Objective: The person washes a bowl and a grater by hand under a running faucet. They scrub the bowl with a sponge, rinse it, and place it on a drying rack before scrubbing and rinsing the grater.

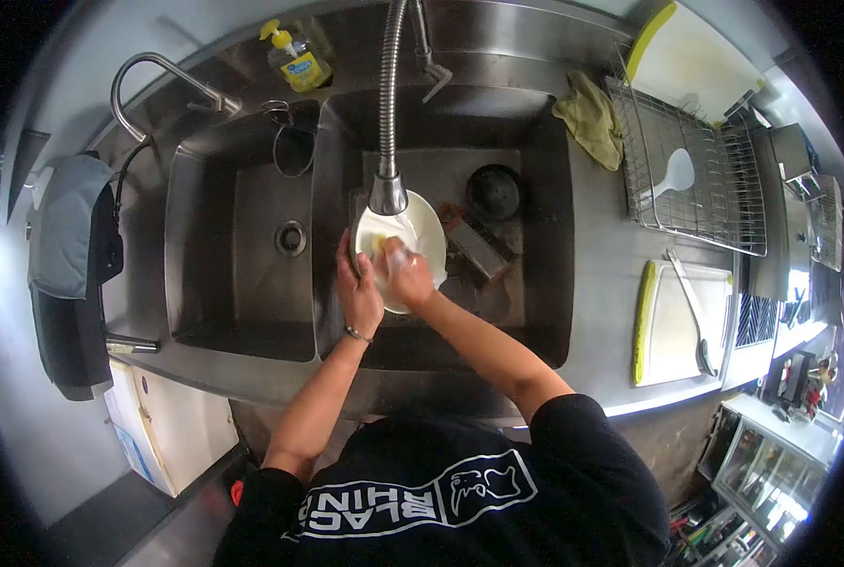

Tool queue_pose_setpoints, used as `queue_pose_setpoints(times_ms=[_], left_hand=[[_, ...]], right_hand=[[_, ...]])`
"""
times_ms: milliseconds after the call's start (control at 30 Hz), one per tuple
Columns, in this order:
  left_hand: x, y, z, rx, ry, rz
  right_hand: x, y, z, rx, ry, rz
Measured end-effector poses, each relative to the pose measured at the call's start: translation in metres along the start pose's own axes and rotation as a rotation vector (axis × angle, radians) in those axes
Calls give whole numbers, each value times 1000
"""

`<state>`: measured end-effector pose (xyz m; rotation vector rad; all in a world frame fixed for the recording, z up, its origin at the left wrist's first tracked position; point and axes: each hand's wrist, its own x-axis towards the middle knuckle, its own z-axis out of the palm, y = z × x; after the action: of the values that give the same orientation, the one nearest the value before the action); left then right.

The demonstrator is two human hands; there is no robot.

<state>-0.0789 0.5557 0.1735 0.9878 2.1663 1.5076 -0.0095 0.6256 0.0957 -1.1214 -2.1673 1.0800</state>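
A white bowl [428, 227] is held tilted over the right-hand sink basin, below the spray head [389, 196] of a coiled hose tap. My left hand [359, 295] grips the bowl's near left rim, fingers behind it and thumb on the front. Inside the bowl, my right hand [409, 272] is closed on a yellowish sponge [378, 245], pressed to the inner surface. The fingers and sponge are partly blurred. In the basin beyond lie a metal box grater [481, 248] and a round black dish [495, 192].
A strainer [293, 151] hangs in the left basin [252, 283]. Behind stands a yellow soap pump bottle [301, 66]. At right are a green cloth [592, 121], a wire dish rack [706, 213] holding a white spoon [675, 174], and a cutting board [668, 326] with a long-handled utensil [691, 312].
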Motion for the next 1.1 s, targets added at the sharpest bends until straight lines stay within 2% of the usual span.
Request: queue_pose_setpoints(times_ms=[33,67,100,167,233,267,300,367,400,433,500,533,567,633,700,733,767,833,900,967,1000,1033,1100], left_hand=[[-1,2,-3,4,0,-4],[-4,5,-6,5,-34,-30],[-3,7,-6,1,-65,-50],[-5,-3,-4,-9,-62,-45],[-7,-8,-1,-23,-53,-39],[-8,-7,-2,-103,-66,-89],[-13,-7,-5,-101,-72,-95],[-17,-5,-7,16,-173,-106],[-20,-3,-4,75,-135,-132],[-19,-4,-3,75,-139,-125],[-21,-12,-2,-82,-83,-154],[-22,-16,-4,-61,-96,-130],[-24,-14,-4,-61,-101,-132],[-21,-9,-4,-9,-154,-171],[-13,-22,-4,-51,-117,-118],[-12,-27,-4,-92,-79,-74],[-13,-22,-6,-92,-83,-80],[-10,-13,-10,-13,-159,-95],[-4,-15,-9,-33,-154,-139],[1,-19,-15,-83,-92,-122],[6,-20,-19,-79,-81,-96],[9,-20,-24,-75,-68,-69],[14,-18,-25,-93,-66,-22]], right_hand=[[-4,-3,1,30,-94,-93],[0,6,-8,439,-85,-8],[7,6,-9,411,-76,299],[22,4,0,-37,76,326],[12,-10,14,-127,157,-84],[10,-16,11,4,110,-84],[14,-13,10,5,108,-75],[35,-7,0,45,181,223],[34,-14,4,-14,78,322],[25,-1,33,-148,179,28],[15,-40,11,66,160,-137],[20,-22,15,120,63,-87],[28,-18,8,258,169,-13],[31,-26,7,156,255,111],[13,-39,11,311,162,-88],[10,-43,5,292,70,-120],[14,-35,3,290,69,-113],[36,-21,-4,174,266,-20],[27,-27,1,154,245,-50],[4,-45,-7,172,-25,-437],[-3,-39,-11,249,-231,-418],[-8,-27,-18,251,-231,-421],[-17,-2,-30,64,-511,-346]])
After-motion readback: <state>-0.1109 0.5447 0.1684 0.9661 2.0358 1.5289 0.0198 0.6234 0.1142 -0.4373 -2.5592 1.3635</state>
